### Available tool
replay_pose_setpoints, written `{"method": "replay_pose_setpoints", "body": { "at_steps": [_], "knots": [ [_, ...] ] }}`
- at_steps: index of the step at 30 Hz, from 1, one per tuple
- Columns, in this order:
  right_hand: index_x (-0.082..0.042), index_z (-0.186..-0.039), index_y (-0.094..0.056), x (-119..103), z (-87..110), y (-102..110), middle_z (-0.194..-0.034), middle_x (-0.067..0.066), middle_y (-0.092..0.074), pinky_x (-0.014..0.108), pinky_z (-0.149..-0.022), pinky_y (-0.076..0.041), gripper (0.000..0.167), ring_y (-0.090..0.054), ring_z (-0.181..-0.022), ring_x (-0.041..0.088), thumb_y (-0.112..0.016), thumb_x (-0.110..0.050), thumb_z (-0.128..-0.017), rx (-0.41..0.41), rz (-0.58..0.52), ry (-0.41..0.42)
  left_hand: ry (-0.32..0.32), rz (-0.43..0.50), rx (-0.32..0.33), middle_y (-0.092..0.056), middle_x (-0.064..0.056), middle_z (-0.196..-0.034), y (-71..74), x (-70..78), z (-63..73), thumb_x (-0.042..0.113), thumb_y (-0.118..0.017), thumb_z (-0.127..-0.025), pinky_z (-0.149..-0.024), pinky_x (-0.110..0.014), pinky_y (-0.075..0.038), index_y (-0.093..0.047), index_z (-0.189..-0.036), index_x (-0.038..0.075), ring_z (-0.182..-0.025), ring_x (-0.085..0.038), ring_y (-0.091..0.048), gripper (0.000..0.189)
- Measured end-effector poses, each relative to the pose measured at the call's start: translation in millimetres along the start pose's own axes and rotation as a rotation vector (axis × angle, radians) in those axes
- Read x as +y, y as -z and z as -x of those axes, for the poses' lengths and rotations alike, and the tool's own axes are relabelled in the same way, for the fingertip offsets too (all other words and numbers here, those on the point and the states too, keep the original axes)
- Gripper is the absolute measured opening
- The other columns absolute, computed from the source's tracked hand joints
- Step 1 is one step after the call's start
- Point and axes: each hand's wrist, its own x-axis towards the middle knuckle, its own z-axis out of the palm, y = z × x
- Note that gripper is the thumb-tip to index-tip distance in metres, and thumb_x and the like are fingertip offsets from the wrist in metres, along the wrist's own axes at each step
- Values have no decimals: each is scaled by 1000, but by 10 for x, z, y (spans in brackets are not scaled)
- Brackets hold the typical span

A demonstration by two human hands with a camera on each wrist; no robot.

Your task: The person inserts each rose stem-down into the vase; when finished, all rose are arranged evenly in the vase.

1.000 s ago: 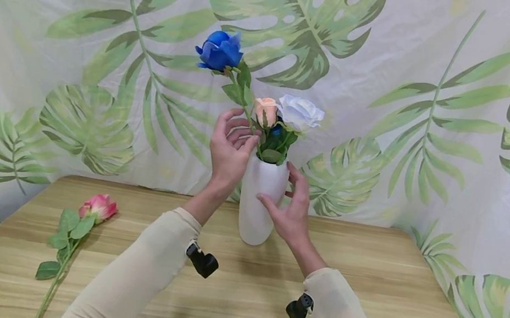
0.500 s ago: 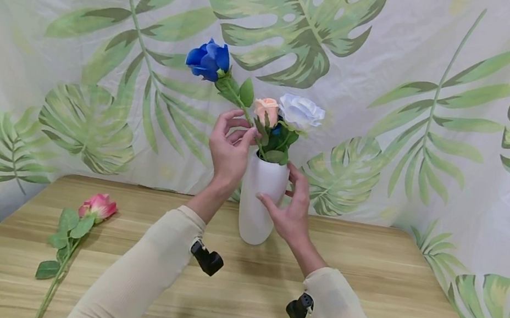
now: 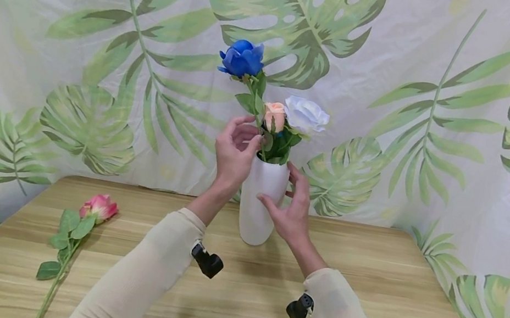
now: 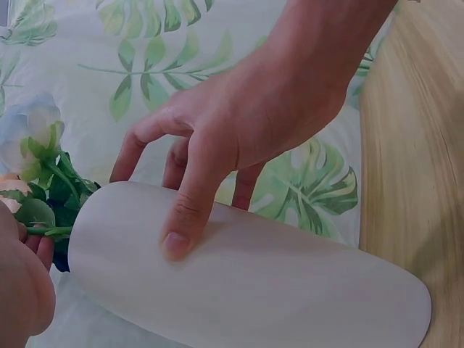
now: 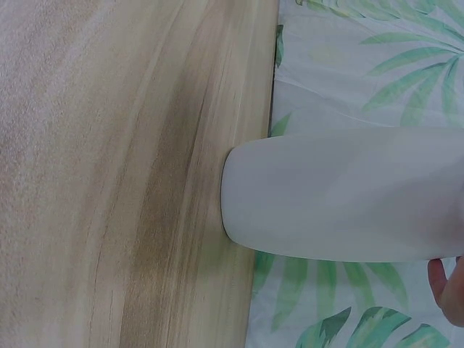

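Note:
A white vase (image 3: 259, 204) stands upright on the table, with a peach rose (image 3: 274, 116) and a pale blue-white rose (image 3: 306, 116) in its mouth. My left hand (image 3: 234, 155) pinches the green stem of a blue rose (image 3: 242, 58) just above the rim at the left; the bloom rises above the others. The stem's lower end is hidden. From the right, my right hand (image 3: 294, 207) holds the vase's upper body, its thumb on the near side. In the left wrist view that right hand (image 4: 239, 116) spans the white vase (image 4: 246, 283).
A pink rose (image 3: 98, 207) with a long leafy stem lies on the left part of the wooden table (image 3: 351, 308). Behind the table's far edge hangs a leaf-printed cloth (image 3: 400, 65). Each wrist wears a small black camera (image 3: 207, 261).
The blue rose first tips left and down, then swings right and more upright, near the peach rose. The peach and pale roses shift slightly right. The right hand and vase stay put.

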Motion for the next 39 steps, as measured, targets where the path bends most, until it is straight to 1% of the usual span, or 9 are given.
{"method": "replay_pose_setpoints", "body": {
  "at_steps": [2,7,9,13,18,23,32,35,39],
  "knots": [
    [3,-150,-43,1,2,1,-145,26,-48,57,-86,-58,84,-55,-128,43,-90,-9,-81,1,4,6,-7,-2,-7,-68,-29,-99,-4,-16,12,-17,-66,-91,-71,-19,-58,-61,-121,-10,-88,-37,-70,31],
    [4,-150,-43,2,9,-3,-145,26,-48,56,-85,-59,85,-55,-127,43,-91,-8,-80,1,8,9,-19,1,-49,-68,-29,-97,-8,-55,59,-17,-66,-90,-69,-18,-59,-60,-119,-11,-79,-10,-68,30],
    [4,-150,-42,0,8,-4,-145,26,-48,56,-85,-59,86,-55,-127,43,-91,-8,-80,-2,8,10,-25,-8,-62,-68,-28,-96,-2,-57,76,-16,-66,-91,-69,-18,-59,-59,-119,-11,-78,-6,-66,30],
    [4,-150,-42,-4,2,-4,-144,26,-48,57,-85,-59,86,-55,-127,43,-90,-8,-80,-2,9,17,-25,-20,-76,-69,-28,-96,4,-37,81,-15,-66,-91,-69,-19,-59,-59,-118,-10,-78,-11,-68,29],
    [4,-150,-42,-10,0,-7,-144,26,-48,57,-85,-59,86,-55,-127,43,-91,-8,-80,-4,9,14,-12,-55,-88,-69,-25,-98,-3,-27,76,-14,-68,-92,-71,-22,-60,-59,-119,-8,-83,-23,-70,29],
    [3,-151,-41,-23,10,-10,-144,26,-48,56,-86,-59,88,-55,-127,42,-91,-9,-80,-8,15,5,1,-66,-88,-69,-24,-100,2,-21,90,-12,-69,-92,-71,-23,-61,-60,-120,-7,-87,-33,-71,30],
    [3,-151,-41,-24,14,-7,-145,26,-48,55,-85,-59,89,-55,-127,43,-91,-8,-79,-5,21,13,0,-82,-92,-70,-24,-99,-8,-52,93,-13,-69,-91,-69,-19,-59,-59,-119,-8,-85,-33,-71,30],
    [4,-151,-41,-15,12,-12,-144,27,-49,56,-84,-59,89,-55,-126,42,-91,-7,-78,-1,16,26,-18,-102,-98,-70,-25,-98,-4,-64,108,-13,-69,-91,-72,-23,-61,-59,-117,-8,-86,-34,-71,29],
    [3,-151,-41,-13,10,-11,-144,27,-48,56,-84,-59,88,-55,-126,43,-91,-7,-79,1,12,24,-36,-152,-97,-71,-26,-96,15,-88,138,-14,-70,-90,-83,-38,-62,-57,-115,-9,-87,-37,-71,28]
  ]
}}
